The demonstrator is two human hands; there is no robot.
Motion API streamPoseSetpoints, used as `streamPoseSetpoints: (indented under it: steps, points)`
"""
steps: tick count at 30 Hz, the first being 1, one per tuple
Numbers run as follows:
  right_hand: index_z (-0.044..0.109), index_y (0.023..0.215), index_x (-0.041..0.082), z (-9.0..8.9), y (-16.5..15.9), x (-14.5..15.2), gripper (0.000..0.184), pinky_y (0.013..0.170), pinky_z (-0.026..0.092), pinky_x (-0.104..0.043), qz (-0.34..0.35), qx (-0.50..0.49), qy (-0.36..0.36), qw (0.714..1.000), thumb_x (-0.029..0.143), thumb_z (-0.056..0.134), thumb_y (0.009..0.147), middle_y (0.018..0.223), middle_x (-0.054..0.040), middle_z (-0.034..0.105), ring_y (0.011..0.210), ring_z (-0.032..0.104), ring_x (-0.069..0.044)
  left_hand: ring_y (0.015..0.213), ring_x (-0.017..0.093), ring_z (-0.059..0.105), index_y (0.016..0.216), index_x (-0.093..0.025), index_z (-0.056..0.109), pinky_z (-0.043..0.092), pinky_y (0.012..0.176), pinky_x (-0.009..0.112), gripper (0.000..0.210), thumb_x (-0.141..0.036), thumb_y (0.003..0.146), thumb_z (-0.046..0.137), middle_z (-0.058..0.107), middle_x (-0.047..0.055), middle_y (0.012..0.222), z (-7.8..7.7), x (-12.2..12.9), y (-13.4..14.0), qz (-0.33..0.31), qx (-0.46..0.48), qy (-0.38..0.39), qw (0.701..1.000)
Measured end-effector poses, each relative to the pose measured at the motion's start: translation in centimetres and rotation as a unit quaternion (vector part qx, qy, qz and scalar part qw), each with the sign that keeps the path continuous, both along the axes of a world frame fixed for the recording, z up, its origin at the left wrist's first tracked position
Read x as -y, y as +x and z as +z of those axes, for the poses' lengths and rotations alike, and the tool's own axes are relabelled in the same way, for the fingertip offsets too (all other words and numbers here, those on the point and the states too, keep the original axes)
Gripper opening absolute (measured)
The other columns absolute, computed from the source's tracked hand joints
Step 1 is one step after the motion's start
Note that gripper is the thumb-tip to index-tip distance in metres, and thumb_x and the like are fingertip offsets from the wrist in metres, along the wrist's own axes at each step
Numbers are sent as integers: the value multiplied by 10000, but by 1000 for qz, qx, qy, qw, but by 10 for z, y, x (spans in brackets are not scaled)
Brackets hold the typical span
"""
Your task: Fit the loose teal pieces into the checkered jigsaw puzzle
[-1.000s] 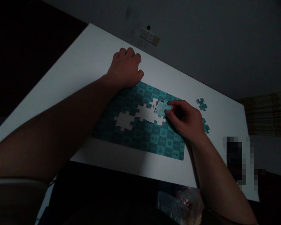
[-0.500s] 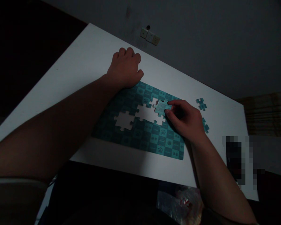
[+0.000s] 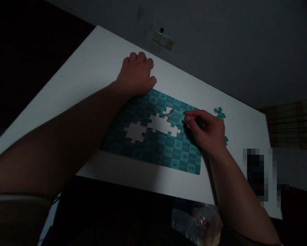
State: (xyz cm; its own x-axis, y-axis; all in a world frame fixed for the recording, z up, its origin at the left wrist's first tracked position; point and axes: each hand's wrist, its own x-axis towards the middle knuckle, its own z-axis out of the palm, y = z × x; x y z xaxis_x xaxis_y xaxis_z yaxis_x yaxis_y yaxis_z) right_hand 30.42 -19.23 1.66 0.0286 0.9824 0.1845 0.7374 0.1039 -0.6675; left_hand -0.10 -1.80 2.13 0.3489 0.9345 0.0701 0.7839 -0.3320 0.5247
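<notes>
A teal jigsaw puzzle (image 3: 156, 153) with paw prints and checks lies on the white table, with white gaps across its middle. My right hand (image 3: 207, 131) is over the puzzle's right part, thumb and fingertips pinched at the right edge of a teal puzzle piece (image 3: 176, 117). That piece sits at the right end of the larger gap; whether it lies flat there I cannot tell. Beyond the puzzle's far left edge, my left hand (image 3: 138, 73) rests palm down on the table, holding nothing, its thumb apart. My left forearm covers the puzzle's left side.
Loose puzzle pieces, one (image 3: 219, 113) at the far right and another (image 3: 226, 140) partly behind my right hand, lie on the table (image 3: 87, 68). A clear plastic bag (image 3: 197, 222) is below the near edge. Wall sockets (image 3: 163, 40) are behind.
My right hand has shifted slightly right, its fingertips now nearer the piece's right edge. The piece has moved slightly right and down. My left hand stays where it was.
</notes>
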Motion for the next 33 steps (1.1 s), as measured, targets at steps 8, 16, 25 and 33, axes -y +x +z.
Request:
streamPoseSetpoints:
  steps: [8,16,25,33]
  points:
    - [984,1146,438,1,0,-1,134,896,800,-674,-2,9,8,1000,524,885,1115,1063,-60,982,952,956,-410,1794,564,431,1879,-499,732,331,1505,806,978,-770,946,620,790,69,1765,1,-1,1,10,-14,11,1000]
    - [984,1167,422,1,-1,0,146,905,798,-683,-2,2,2,1000,529,898,1116,1074,-66,995,951,955,-413,1751,637,472,1820,-564,777,363,1409,914,1072,-870,793,812,818,62,1746,-1,-2,2,1,5,30,1000]
    - [971,1178,435,-2,1,-1,179,877,817,-652,4,12,6,1000,583,880,1135,1053,-58,968,944,958,-393,1740,563,547,1795,-358,820,447,1460,798,810,-649,1058,654,727,132,1853,-9,-6,2,18,-43,58,997]
    - [976,1138,428,4,-5,1,111,874,802,-655,12,-7,9,1000,514,940,1078,1017,-43,971,899,936,-388,1796,621,375,1795,-640,772,293,1456,919,1045,-819,766,732,883,60,1595,2,-1,1,4,12,-3,1000]
